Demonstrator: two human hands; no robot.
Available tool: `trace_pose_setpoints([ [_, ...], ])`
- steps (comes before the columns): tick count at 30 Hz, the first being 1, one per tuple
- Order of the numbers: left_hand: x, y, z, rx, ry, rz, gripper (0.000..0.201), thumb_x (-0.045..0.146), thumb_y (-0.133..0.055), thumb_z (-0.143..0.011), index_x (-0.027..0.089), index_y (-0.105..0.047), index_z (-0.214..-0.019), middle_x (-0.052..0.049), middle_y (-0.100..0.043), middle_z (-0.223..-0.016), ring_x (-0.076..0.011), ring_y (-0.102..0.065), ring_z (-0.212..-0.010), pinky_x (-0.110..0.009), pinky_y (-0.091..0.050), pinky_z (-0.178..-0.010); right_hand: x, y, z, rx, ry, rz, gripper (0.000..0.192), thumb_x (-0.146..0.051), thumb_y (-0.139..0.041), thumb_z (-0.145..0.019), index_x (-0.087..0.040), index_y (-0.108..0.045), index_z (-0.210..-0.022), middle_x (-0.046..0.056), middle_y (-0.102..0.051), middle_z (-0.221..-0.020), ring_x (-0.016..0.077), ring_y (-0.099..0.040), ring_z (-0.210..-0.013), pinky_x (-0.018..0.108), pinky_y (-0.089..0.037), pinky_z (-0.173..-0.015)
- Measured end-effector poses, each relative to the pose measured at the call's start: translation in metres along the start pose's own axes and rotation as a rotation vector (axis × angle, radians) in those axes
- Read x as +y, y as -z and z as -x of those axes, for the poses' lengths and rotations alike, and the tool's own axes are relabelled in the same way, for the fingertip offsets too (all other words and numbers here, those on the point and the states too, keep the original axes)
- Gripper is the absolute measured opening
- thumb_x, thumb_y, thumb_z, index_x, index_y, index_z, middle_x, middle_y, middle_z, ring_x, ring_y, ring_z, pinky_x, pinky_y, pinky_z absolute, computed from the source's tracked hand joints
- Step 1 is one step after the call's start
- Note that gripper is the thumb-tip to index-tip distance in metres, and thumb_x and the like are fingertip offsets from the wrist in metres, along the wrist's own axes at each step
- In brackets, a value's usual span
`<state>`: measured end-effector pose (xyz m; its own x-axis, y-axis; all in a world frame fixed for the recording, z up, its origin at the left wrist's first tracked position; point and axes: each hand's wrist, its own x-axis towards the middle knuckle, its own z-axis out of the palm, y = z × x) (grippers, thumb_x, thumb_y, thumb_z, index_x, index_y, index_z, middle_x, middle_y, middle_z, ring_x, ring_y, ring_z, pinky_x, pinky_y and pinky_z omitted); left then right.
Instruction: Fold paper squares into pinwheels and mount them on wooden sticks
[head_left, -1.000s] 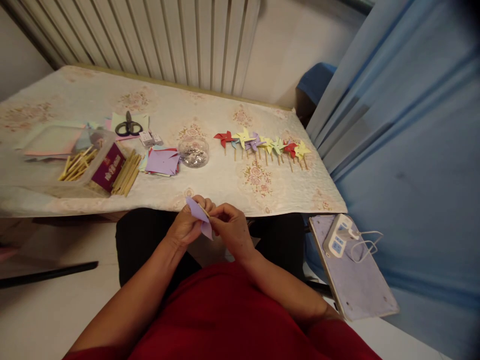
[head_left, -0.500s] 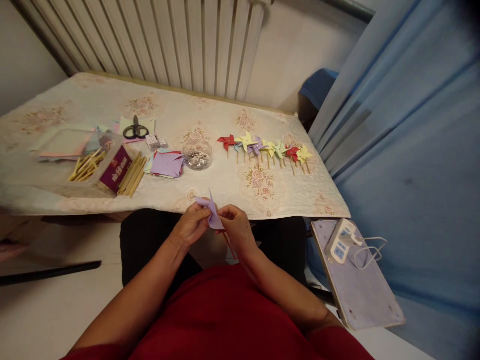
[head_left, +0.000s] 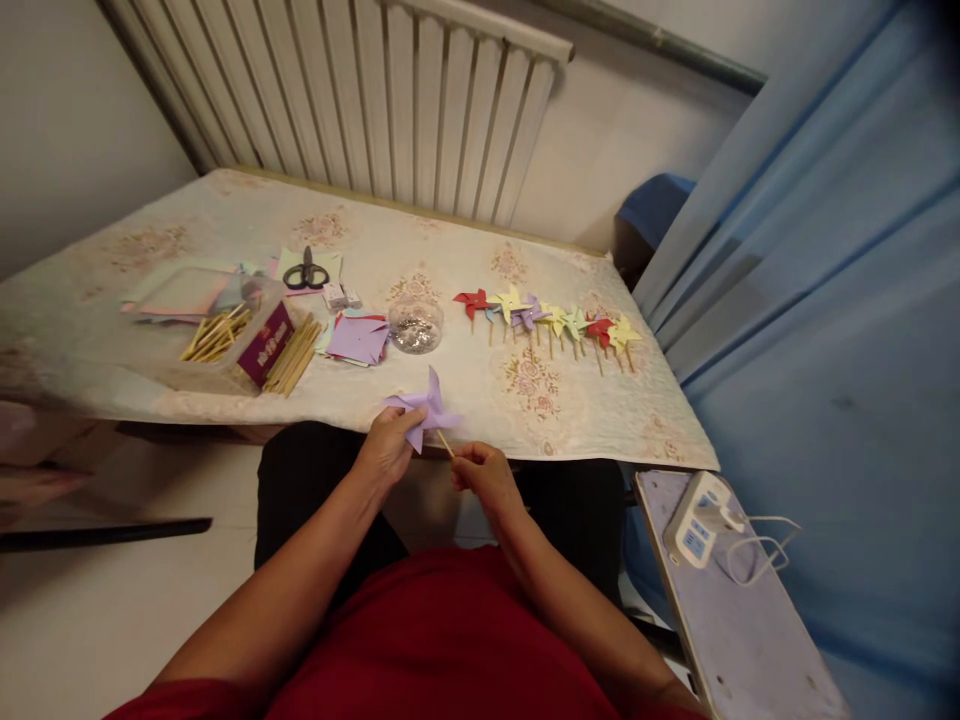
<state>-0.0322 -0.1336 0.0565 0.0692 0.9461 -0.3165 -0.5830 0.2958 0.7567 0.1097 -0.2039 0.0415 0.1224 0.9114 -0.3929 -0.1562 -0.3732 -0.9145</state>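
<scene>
A purple paper pinwheel (head_left: 433, 408) is held at the table's front edge, its blades spread. My left hand (head_left: 391, 440) pinches its blades near the centre, thumb on top. From below the blades a thin wooden stick (head_left: 445, 443) slants down to my right hand (head_left: 480, 472), whose fingers are closed on its lower end. Just beyond my hands stands a round clear dish (head_left: 416, 328) of small shiny pieces. Left of that dish lies a stack of cut paper squares (head_left: 360, 338), purple on top.
Several finished pinwheels (head_left: 551, 318) lie in a row at the right. To the left are a clear plastic box (head_left: 244, 350) with sticks, a bundle of sticks (head_left: 294, 355) and black-handled scissors (head_left: 306, 272). A power strip (head_left: 697, 520) rests on a small board at right.
My right hand has moved down and right from the blades onto the stick. The pinwheel now faces up with its blades spread. The whole view has shifted slightly.
</scene>
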Motion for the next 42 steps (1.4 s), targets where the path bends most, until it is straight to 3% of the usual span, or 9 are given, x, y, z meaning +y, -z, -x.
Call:
trace_pose_setpoints([
  [14,0.000,-0.001,-0.001,0.029,0.000,-0.069,0.031,0.021,-0.085,-0.049,0.010,-0.065,-0.070,-0.001,-0.063,-0.058,-0.0093,-0.054,-0.050,-0.022,-0.041,-0.049,0.008,0.009,0.000,-0.032,-0.005,0.026,0.023,-0.035,-0.073,-0.060,-0.017,-0.063,-0.070,-0.004,-0.059,-0.052,0.0097,-0.051,-0.042,0.023,-0.044,-0.046],
  [23,-0.004,0.002,-0.003,-0.001,0.050,-0.106,0.040,0.032,-0.089,-0.050,0.013,-0.060,-0.069,0.003,-0.059,-0.059,-0.0088,-0.053,-0.052,-0.022,-0.043,-0.052,0.010,0.012,-0.004,-0.015,-0.020,0.049,0.019,-0.034,-0.068,-0.060,-0.017,-0.061,-0.065,-0.005,-0.057,-0.050,0.0099,-0.051,-0.041,0.023,-0.041,-0.044],
  [28,-0.003,0.008,-0.001,0.007,0.076,-0.093,0.044,0.043,-0.084,-0.057,0.013,-0.063,-0.080,0.001,-0.062,-0.067,-0.0106,-0.056,-0.060,-0.023,-0.045,-0.057,0.009,0.015,-0.005,0.012,-0.026,0.030,0.018,-0.033,-0.068,-0.062,-0.017,-0.061,-0.066,-0.005,-0.057,-0.050,0.0098,-0.050,-0.041,0.023,-0.041,-0.044],
  [42,-0.007,0.016,-0.003,0.024,0.137,-0.150,0.034,0.035,-0.081,-0.060,0.015,-0.059,-0.077,0.001,-0.062,-0.068,-0.0115,-0.059,-0.060,-0.024,-0.047,-0.060,0.009,0.015,-0.005,0.023,-0.050,0.046,0.020,-0.034,-0.067,-0.060,-0.017,-0.061,-0.067,-0.004,-0.058,-0.053,0.0109,-0.052,-0.043,0.024,-0.042,-0.045],
])
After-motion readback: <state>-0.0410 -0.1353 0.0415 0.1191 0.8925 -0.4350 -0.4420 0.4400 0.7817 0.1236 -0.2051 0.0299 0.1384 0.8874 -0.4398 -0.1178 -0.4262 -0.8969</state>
